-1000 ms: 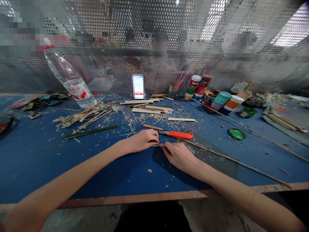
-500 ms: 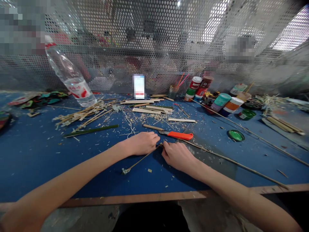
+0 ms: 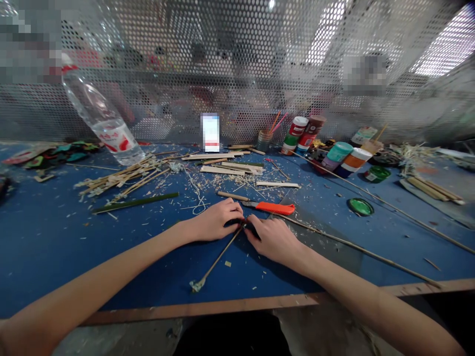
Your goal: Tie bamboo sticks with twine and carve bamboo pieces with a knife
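Between my two hands is the upper end of a thin bamboo stick (image 3: 222, 254). Its lower end, wrapped in a pale greenish-white tuft, points toward the table's front edge. My left hand (image 3: 215, 220) pinches that upper end from the left with curled fingers. From the right, my right hand (image 3: 272, 240) pinches at the same spot, its fingertips close to the left ones. What exactly sits between the fingertips is too small to make out. Just beyond the hands lies an orange utility knife (image 3: 274, 207) with its blade out, touching a short bamboo piece (image 3: 233, 196).
Bundled tufted sticks (image 3: 126, 178) and a green bamboo strip (image 3: 135, 203) lie left. A tilted-looking water bottle (image 3: 107, 128) stands behind. Flat bamboo strips (image 3: 232, 169) lie mid-table. Paint bottles (image 3: 339, 155), a green paint lid (image 3: 360, 207) and long rods (image 3: 356, 244) are right.
The stick has swung to a steeper angle, its tufted end now nearer the front edge. My left fingers have lifted and opened slightly at the knuckles; the right hand stays nearly in place.
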`<state>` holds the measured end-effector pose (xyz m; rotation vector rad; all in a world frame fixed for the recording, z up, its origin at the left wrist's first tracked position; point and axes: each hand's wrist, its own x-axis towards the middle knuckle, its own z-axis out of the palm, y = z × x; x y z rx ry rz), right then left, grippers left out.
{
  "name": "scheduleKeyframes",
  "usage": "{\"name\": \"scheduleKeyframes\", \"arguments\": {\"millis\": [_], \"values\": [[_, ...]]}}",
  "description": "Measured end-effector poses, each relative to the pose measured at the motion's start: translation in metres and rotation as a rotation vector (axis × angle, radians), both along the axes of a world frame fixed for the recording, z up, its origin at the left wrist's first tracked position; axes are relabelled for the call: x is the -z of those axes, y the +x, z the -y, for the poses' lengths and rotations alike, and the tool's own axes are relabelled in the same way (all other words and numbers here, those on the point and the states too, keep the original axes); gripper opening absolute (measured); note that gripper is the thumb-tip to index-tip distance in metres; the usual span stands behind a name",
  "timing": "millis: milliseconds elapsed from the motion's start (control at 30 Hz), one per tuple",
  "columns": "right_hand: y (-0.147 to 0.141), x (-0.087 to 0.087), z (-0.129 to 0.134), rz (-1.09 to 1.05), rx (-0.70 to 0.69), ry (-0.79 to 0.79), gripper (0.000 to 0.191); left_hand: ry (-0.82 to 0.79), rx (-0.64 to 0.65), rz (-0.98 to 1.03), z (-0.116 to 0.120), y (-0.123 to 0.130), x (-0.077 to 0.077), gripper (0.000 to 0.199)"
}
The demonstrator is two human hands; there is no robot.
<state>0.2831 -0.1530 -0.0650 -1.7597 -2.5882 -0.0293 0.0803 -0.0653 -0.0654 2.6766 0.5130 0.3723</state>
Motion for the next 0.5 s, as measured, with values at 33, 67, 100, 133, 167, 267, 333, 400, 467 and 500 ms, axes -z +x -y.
{"name": "scheduleKeyframes", "arguments": {"millis": [33, 67, 100, 133, 167, 267, 333, 400, 467, 500], "values": [[0.0, 0.001, -0.001, -0.006, -0.002, -0.005, 0.027, -0.005, -0.003, 0.01, -0.001, 0.0, 0.003, 0.018], [0.001, 0.002, -0.002, -0.012, -0.005, -0.01, 0.027, -0.007, -0.005, 0.015, -0.002, 0.0, 0.005, 0.017], [0.001, 0.003, -0.004, -0.019, -0.006, -0.014, 0.027, -0.007, -0.007, 0.018, -0.003, 0.0, 0.007, 0.016], [0.002, 0.004, -0.005, -0.027, -0.008, -0.019, 0.027, -0.007, -0.009, 0.021, -0.003, 0.001, 0.009, 0.016], [0.002, 0.004, -0.005, -0.034, -0.008, -0.022, 0.027, -0.007, -0.014, 0.025, -0.002, 0.001, 0.009, 0.015], [0.004, 0.005, -0.007, -0.059, -0.008, -0.029, 0.027, -0.016, -0.039, 0.039, 0.001, 0.002, 0.009, 0.016], [0.005, 0.006, -0.008, -0.079, -0.014, -0.037, 0.027, -0.033, -0.062, 0.051, 0.005, 0.003, 0.008, 0.015], [0.006, 0.007, -0.01, -0.104, -0.022, -0.046, 0.026, -0.063, -0.092, 0.063, 0.008, 0.004, 0.005, 0.015], [0.008, 0.008, -0.012, -0.14, -0.027, -0.05, 0.025, -0.109, -0.125, 0.078, 0.01, 0.006, 0.002, 0.015], [0.009, 0.008, -0.013, -0.162, -0.029, -0.05, 0.025, -0.136, -0.145, 0.088, 0.012, 0.007, 0.001, 0.015]]}}
